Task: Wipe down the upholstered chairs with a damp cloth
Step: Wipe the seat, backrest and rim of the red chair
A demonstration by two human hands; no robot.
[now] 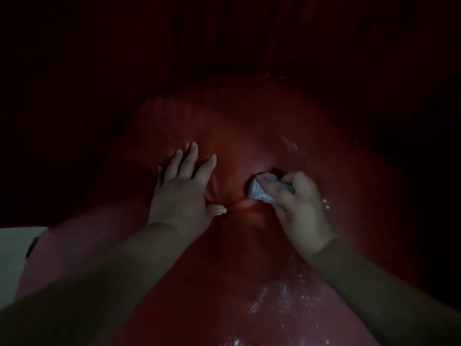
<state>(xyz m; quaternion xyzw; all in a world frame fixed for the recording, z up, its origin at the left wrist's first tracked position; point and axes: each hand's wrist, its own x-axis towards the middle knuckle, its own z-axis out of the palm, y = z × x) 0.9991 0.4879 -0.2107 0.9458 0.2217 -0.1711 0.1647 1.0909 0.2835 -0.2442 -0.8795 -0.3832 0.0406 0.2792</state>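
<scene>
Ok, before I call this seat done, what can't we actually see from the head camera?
- Chair back and surroundings: lost in darkness.
- Most of the cloth: covered by the right hand fingers.
- Seat under the left hand and both forearms: hidden.
- Seat's near end: cut off by the bottom edge.

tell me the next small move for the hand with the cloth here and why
Probably drag the cloth toward the crease beside the left hand. The right hand grips the bunched cloth against the red upholstery, wet streaks show only on the right side, and the left hand presses flat, holding the dry-looking puckered fabric taut.
</scene>
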